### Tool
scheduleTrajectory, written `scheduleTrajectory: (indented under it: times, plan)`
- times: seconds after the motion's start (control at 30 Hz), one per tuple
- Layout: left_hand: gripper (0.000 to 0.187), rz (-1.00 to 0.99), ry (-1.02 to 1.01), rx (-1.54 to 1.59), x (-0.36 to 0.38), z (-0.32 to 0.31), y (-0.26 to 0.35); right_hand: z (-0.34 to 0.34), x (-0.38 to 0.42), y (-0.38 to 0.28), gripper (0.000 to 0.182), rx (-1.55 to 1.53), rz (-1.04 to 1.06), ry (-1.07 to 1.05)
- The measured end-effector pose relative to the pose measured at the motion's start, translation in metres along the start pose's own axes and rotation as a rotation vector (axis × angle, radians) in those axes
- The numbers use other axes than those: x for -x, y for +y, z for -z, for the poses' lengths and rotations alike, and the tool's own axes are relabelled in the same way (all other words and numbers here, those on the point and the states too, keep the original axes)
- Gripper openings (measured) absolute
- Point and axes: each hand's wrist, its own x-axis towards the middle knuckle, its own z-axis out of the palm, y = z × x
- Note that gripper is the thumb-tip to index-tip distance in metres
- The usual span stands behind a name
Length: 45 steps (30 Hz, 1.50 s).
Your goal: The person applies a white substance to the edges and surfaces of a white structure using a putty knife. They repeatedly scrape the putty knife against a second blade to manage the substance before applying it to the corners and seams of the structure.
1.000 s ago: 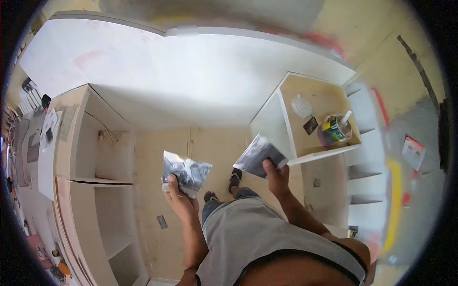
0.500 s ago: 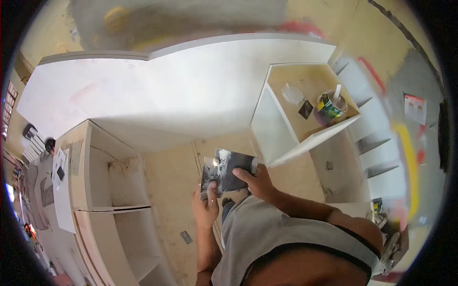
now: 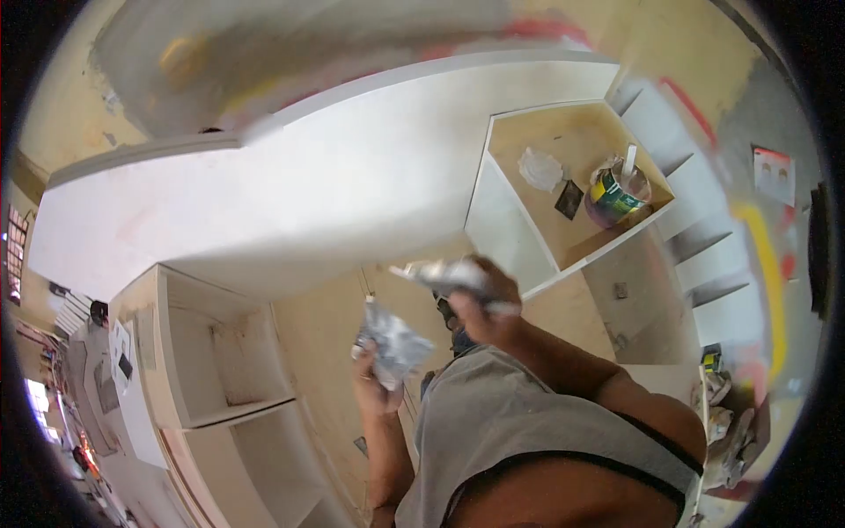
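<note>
My left hand (image 3: 378,385) grips a flat, dark putty spreader (image 3: 393,339) smeared with white paste, its face tilted upward. My right hand (image 3: 489,304) is closed round a second flat putty spreader (image 3: 440,275), seen nearly edge-on and blurred by motion. White paste shows on this one too. The two spreaders are apart, held in front of my body above the floor. Behind them stands a long white panel (image 3: 352,150).
At right, an open cabinet compartment (image 3: 519,123) holds a paint bucket (image 3: 612,195) with a stick in it, a whitish crumpled lump (image 3: 540,169) and a dark square piece (image 3: 569,200). Open white cabinets (image 3: 176,352) stand at left. Shelves (image 3: 678,220) line the right side.
The two spreaders, overlapping before, are now separated. My right hand has lifted its spreader up and to the right and turned it edge-on; the left one has tilted. The view has shifted slightly.
</note>
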Motion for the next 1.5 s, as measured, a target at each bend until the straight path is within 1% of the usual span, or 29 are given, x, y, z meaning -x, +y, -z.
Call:
scheduleTrajectory:
  times: [0.03, 0.07, 0.13, 0.17, 0.2, 0.23, 0.27, 0.33, 0.37, 0.47, 0.53, 0.6, 0.63, 0.7, 0.8, 0.87, 0.93, 1.0, 1.07, 1.1, 1.13, 1.2, 1.23, 1.27, 1.33, 1.37, 1.4, 1.43, 1.5]
  plan:
    - [0.021, 0.063, -0.098, 0.254, -0.023, 0.012, 0.002, 0.004, -0.013, 0.007, 0.028, 0.071, 0.275, -0.195]
    - [0.021, 0.129, -0.194, 0.510, -0.041, 0.011, 0.004, 0.009, -0.019, 0.019, 0.038, 0.183, 0.402, -0.386]
    - [0.028, 0.087, -0.239, 0.448, -0.066, -0.012, 0.005, 0.000, -0.017, 0.062, 0.049, 0.281, 0.475, -0.445]
    - [0.031, -0.019, -0.150, 0.237, -0.074, -0.027, 0.006, 0.009, -0.024, 0.087, 0.049, 0.285, 0.473, -0.438]
    - [0.035, -0.126, -0.065, 0.019, -0.085, -0.040, 0.011, 0.017, -0.034, 0.110, 0.053, 0.429, 0.297, -0.627]
    - [0.039, -0.123, -0.067, -0.026, -0.094, -0.044, 0.015, 0.028, -0.050, 0.128, 0.057, 0.570, 0.120, -0.816]
    - [0.039, -0.124, -0.066, -0.033, -0.108, -0.051, 0.017, 0.038, -0.067, 0.140, 0.057, 0.564, 0.121, -0.810]
    - [0.046, -0.180, -0.123, 0.009, -0.128, -0.057, 0.015, 0.061, -0.100, 0.161, 0.059, 0.569, -0.053, -0.573]
    - [0.046, -0.118, -0.185, 0.000, -0.139, -0.058, 0.021, 0.070, -0.132, 0.161, 0.059, 0.686, -0.034, -0.546]
    - [0.045, -0.070, -0.157, -0.022, -0.168, -0.096, 0.034, 0.100, -0.228, 0.190, 0.057, 1.009, 0.063, -0.417]
    - [0.045, -0.097, -0.170, 0.018, -0.190, -0.108, 0.028, 0.110, -0.287, 0.200, 0.049, 1.228, 0.263, -0.349]
    - [0.044, -0.033, -0.245, 0.062, -0.205, -0.121, 0.026, 0.106, -0.329, 0.208, 0.037, 1.219, 0.285, -0.274]
    - [0.044, -0.045, -0.230, 0.063, -0.211, -0.132, 0.025, 0.098, -0.342, 0.215, 0.037, 1.202, 0.292, -0.283]
    - [0.043, -0.045, -0.143, 0.068, -0.218, -0.153, 0.021, 0.072, -0.360, 0.227, 0.034, 1.292, 0.160, -0.350]
    - [0.035, 0.002, -0.088, 0.211, -0.229, -0.154, 0.009, 0.025, -0.338, 0.265, 0.031, 1.368, 0.267, -0.455]
    - [0.035, -0.038, -0.069, 0.197, -0.232, -0.152, 0.006, 0.016, -0.326, 0.224, 0.022, 1.251, 0.194, -0.745]
    - [0.036, -0.057, 0.014, 0.316, -0.229, -0.147, 0.010, 0.021, -0.309, 0.195, 0.030, 0.934, 0.077, -0.888]
    - [0.032, -0.107, 0.033, 0.347, -0.235, -0.133, 0.007, 0.028, -0.291, 0.172, 0.036, 0.548, 0.085, -0.842]
    - [0.025, -0.104, 0.111, 0.465, -0.235, -0.114, -0.005, 0.032, -0.274, 0.170, 0.044, 0.205, 0.026, -0.867]
    - [0.025, -0.112, 0.074, 0.500, -0.237, -0.113, -0.005, 0.034, -0.267, 0.171, 0.051, 0.092, 0.053, -0.872]
    - [0.025, -0.113, 0.081, 0.503, -0.240, -0.114, -0.009, 0.035, -0.258, 0.174, 0.051, 0.088, 0.049, -0.878]
    - [0.026, -0.038, 0.075, 0.714, -0.249, -0.116, -0.015, 0.035, -0.241, 0.184, 0.059, -0.062, 0.293, -0.877]
    - [0.027, -0.057, -0.028, 0.729, -0.252, -0.120, -0.017, 0.032, -0.229, 0.191, 0.061, -0.117, 0.267, -0.855]
    - [0.027, -0.058, -0.027, 0.731, -0.250, -0.124, -0.012, 0.034, -0.225, 0.200, 0.061, -0.117, 0.266, -0.857]
    - [0.035, -0.179, -0.003, 0.348, -0.238, -0.142, 0.003, 0.053, -0.222, 0.225, 0.056, 0.252, -0.004, -0.943]
    - [0.041, -0.238, 0.086, 0.204, -0.229, -0.164, 0.014, 0.068, -0.224, 0.250, 0.052, 0.361, 0.014, -0.869]
    - [0.041, -0.241, 0.084, 0.194, -0.225, -0.167, 0.020, 0.077, -0.229, 0.268, 0.049, 0.464, 0.026, -0.794]
    - [0.041, -0.287, 0.047, 0.130, -0.218, -0.167, 0.023, 0.073, -0.240, 0.268, 0.049, 0.453, 0.022, -0.788]
    - [0.042, -0.321, 0.002, 0.079, -0.213, -0.164, 0.027, 0.067, -0.273, 0.259, 0.049, 0.519, -0.005, -0.059]
